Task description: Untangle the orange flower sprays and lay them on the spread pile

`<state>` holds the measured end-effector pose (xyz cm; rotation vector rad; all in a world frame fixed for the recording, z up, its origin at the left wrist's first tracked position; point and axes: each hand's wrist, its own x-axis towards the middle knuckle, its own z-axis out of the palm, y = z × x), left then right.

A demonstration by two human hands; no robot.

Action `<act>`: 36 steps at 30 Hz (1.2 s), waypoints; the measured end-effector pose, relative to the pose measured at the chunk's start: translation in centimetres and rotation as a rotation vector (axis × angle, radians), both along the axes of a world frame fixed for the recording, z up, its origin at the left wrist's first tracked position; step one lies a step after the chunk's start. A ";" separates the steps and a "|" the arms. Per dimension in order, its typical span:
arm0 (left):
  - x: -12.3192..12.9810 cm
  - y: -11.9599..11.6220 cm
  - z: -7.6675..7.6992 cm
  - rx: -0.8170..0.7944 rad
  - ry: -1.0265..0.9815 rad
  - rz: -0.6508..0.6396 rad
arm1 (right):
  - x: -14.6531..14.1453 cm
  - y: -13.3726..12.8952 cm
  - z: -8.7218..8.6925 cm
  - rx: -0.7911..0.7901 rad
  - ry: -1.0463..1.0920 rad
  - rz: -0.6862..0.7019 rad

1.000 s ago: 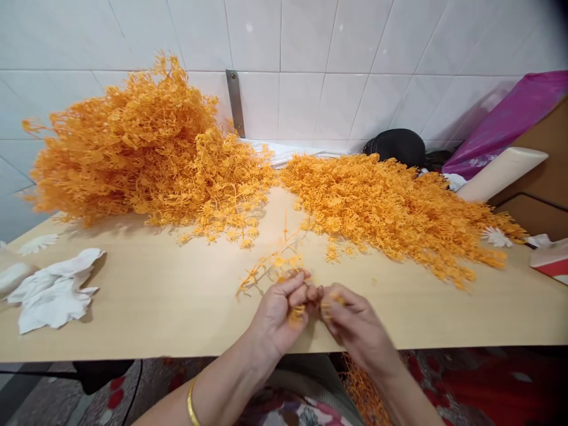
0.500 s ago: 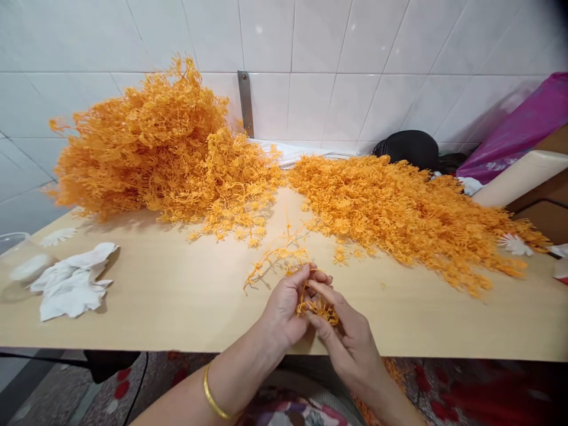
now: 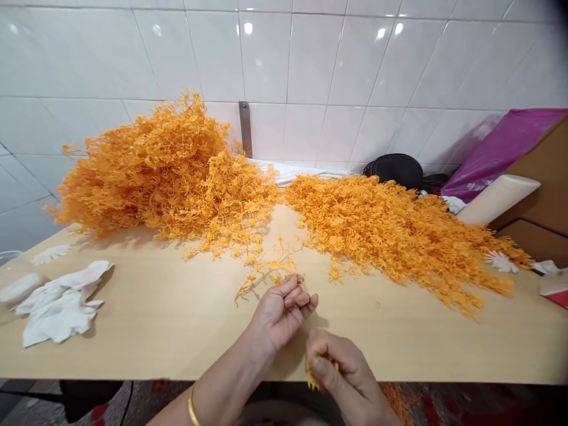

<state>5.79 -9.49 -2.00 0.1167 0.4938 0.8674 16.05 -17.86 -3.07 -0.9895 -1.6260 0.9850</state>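
My left hand [image 3: 278, 316] is over the middle of the table, palm turned up, thumb and forefinger pinched on a thin orange plastic flower sprig [image 3: 271, 264]. The sprig's branching stems spread forward and left from the fingertips. Close to the table's front edge, my right hand [image 3: 348, 370] is closed around small orange plastic flower pieces [image 3: 312, 380], mostly hidden by the fingers. Beyond the hands, a tall heap of orange plastic sprigs [image 3: 155, 171] stands on the left, and a lower, spread-out heap of orange sprigs [image 3: 390, 231] lies on the right.
Crumpled white tissue [image 3: 66, 305] and a white oval object [image 3: 22, 288] lie at left on the table [image 3: 177, 331]. A black case [image 3: 394, 170], a pale roll [image 3: 499, 198], a purple bag [image 3: 488, 154] and a cardboard box [image 3: 544, 183] stand at back right. White tiles form the wall.
My hands have come apart. The right has drawn back toward the table edge with orange pieces in it, while the left keeps its pinch on the sprig. The view has tilted up slightly.
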 end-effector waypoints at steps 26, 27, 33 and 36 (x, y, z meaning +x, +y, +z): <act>0.1 -1.6 0.5 0.338 0.149 -0.249 | 2.9 2.7 0.7 0.252 -0.600 -0.407; 0.1 -1.3 0.5 0.281 0.124 -0.239 | 2.8 2.5 0.6 0.299 -0.627 -0.405; 0.7 -0.3 0.4 0.056 0.244 -0.176 | 1.8 0.7 0.4 0.430 -0.495 -0.554; 1.3 -0.4 0.6 0.026 0.266 -0.149 | 1.6 -0.3 0.0 0.319 -0.351 -0.606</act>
